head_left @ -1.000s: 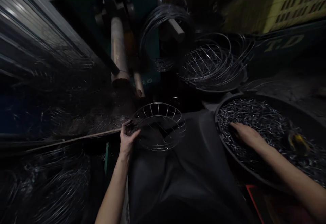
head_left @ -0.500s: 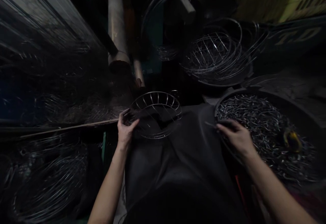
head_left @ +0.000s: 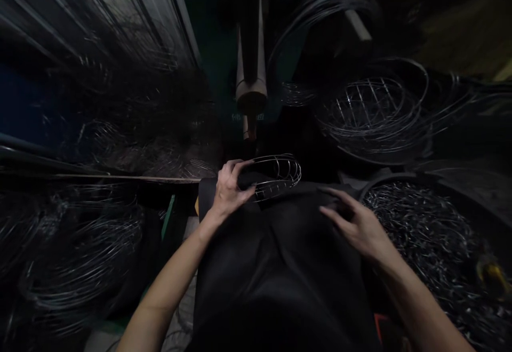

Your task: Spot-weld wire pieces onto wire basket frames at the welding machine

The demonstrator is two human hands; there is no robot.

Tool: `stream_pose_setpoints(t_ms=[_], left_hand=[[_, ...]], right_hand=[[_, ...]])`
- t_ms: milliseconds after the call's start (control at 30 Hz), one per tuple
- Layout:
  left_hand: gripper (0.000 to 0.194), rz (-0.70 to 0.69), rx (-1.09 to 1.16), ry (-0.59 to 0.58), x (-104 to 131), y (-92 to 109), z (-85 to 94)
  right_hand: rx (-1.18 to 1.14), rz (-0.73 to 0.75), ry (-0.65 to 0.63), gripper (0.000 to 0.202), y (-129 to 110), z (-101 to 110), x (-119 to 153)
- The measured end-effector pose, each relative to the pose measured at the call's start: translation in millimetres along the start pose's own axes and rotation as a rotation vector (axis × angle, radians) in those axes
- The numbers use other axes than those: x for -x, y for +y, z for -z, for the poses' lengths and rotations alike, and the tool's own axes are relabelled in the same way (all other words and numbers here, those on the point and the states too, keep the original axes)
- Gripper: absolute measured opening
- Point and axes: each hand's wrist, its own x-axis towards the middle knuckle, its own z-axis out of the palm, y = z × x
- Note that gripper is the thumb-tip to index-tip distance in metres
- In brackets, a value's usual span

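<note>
My left hand [head_left: 231, 189] is closed around the left side of a round wire frame [head_left: 286, 184], made of wire rings joined by short curved cross wires. The frame is tilted above the dark cloth [head_left: 276, 277] over my lap. To its right, my right hand [head_left: 354, 218] is above the cloth, its thumb and fingers apart, apparently with nothing between them. It is near the rim of a wide dark basin [head_left: 370, 181] full of short bent wire pieces [head_left: 424, 224].
A metal machine post [head_left: 251, 82] points down just beyond the frame. Behind the basin, a dark tray holds wire rings and a wire grid [head_left: 368, 104]. Bundled wire parts [head_left: 84, 266] are at lower left. A yellow object [head_left: 494, 277] sits among the bent pieces.
My left hand has brought the frame rightward in view and tilted it. My right hand has moved off the basin's rim toward the frame, and its fingers have spread. The view has turned left.
</note>
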Motion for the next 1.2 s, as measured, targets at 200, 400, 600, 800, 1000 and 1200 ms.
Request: stream_pose_setpoints(t_ms=[200, 400, 600, 800, 1000, 1200], left_hand=[[0.047, 0.0, -0.023, -0.083, -1.7, 4.4, -3.4], [0.053, -0.012, -0.023, -0.152, -0.3, 7.3, -6.6], [0.051, 0.009, 0.02, -0.192, -5.1, 14.4, -1.4], [0.051, 0.039, 0.04, -0.211, -5.6, 18.1, -1.4], [0.053, 0.024, 0.06, -0.19, -3.9, 13.0, -3.2], [0.054, 0.01, 0.06, -0.174, -2.8, 9.2, -3.6]], right_hand=[[-0.372, 0.11, -0.307, 0.031, -96.7, -22.0, -45.0], [-0.142, 0.371, -0.261, 0.027, -124.8, -22.7, -66.2], [0.44, 0.697, -0.193, 0.046, -124.0, -20.8, -71.5], [0.475, 0.731, -0.156, 0.04, -122.8, -25.7, -74.2], [0.371, 0.749, -0.119, 0.032, -118.8, -34.2, -71.6], [0.356, 0.842, -0.055, 0.027, -119.2, -36.7, -70.1]])
